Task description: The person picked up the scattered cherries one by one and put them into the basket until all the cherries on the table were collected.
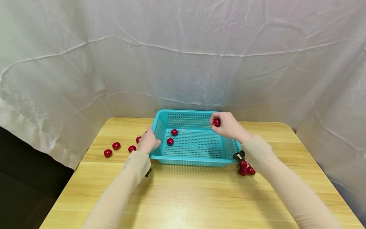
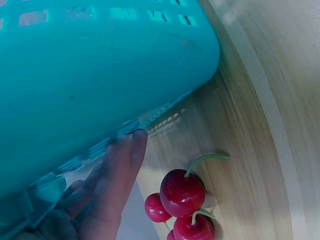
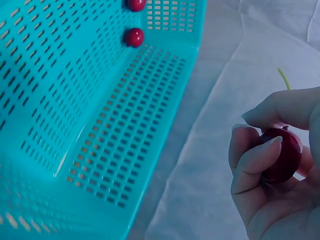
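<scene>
A turquoise plastic basket [image 1: 193, 160] with slotted walls stands on the wooden table, two cherries [image 1: 174, 132] lying at its left inside. My left hand [image 1: 148, 142] grips the basket's left side, thumb over the rim and fingers against the outer wall. The left wrist view shows these fingers [image 2: 117, 175] along the slotted wall, near several loose cherries [image 2: 183, 194]; the thumb is hidden there. Above the basket's back right corner, my right hand [image 1: 227, 127] holds a red cherry [image 3: 284, 156] between curled fingers and thumb. Its green stem [image 3: 284, 78] sticks out past the hand.
More cherries [image 1: 116, 145] lie on the table left of the basket. A small cluster of cherries [image 1: 243, 171] sits by its front right corner, beneath the right wrist and its black camera [image 1: 239, 156]. A pale cloth [image 1: 194, 79] hangs behind the table [image 1: 183, 197].
</scene>
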`<state>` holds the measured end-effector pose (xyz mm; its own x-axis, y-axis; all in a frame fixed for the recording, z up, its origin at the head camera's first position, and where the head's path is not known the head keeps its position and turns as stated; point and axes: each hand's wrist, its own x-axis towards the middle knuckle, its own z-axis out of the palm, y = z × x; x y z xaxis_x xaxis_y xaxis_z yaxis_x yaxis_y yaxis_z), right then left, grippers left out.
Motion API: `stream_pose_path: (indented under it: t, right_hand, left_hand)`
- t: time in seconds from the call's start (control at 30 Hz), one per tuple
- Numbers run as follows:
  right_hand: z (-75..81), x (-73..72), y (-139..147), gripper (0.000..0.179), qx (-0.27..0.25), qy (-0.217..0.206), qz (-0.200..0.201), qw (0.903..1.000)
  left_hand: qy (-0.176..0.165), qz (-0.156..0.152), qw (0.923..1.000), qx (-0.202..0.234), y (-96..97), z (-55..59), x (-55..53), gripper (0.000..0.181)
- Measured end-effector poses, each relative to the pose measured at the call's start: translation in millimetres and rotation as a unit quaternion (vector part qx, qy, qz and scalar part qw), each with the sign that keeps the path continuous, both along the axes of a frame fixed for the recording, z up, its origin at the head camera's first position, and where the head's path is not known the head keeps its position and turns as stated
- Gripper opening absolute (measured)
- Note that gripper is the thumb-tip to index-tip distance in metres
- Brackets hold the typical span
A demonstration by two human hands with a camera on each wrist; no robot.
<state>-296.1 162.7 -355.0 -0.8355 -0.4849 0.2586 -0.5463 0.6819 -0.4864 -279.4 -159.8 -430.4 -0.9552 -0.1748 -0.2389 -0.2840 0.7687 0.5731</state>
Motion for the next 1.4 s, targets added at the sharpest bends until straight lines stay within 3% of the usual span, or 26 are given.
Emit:
stream_pose_path:
  t: [0.3, 0.5, 0.73, 1.1, 1.4]
  right_hand:
    - [-4.7, -8.4, -27.9, 0.007, -0.016, -0.035, 0.012, 0.9992]
    - [-9.1, -17.0, -40.1, 0.012, -0.017, -0.052, -0.002, 0.9985]
    - [-14.3, -31.2, -46.3, 0.012, -0.005, -0.049, -0.006, 0.9988]
    - [-33.0, -46.8, -64.4, 0.012, 0.073, -0.061, 0.01, 0.9954]
    - [-45.7, -49.4, -78.7, 0.019, 0.141, -0.067, 0.038, 0.987]
  left_hand:
    - [-0.002, 0.002, 1.0, 0.003, -1.1, 1.0, -0.4, 0.082]
    - [-0.004, 0.005, 1.0, 0.003, -1.1, -0.3, -0.8, 0.083]
    - [-0.006, 0.006, 0.9999, 0.008, 2.4, -1.1, -3.0, 0.078]
    - [-0.011, 0.006, 0.9998, 0.014, 1.3, -3.7, -4.6, 0.083]
    - [-0.007, 0.014, 0.9997, 0.019, -0.4, -3.4, -1.5, 0.08]
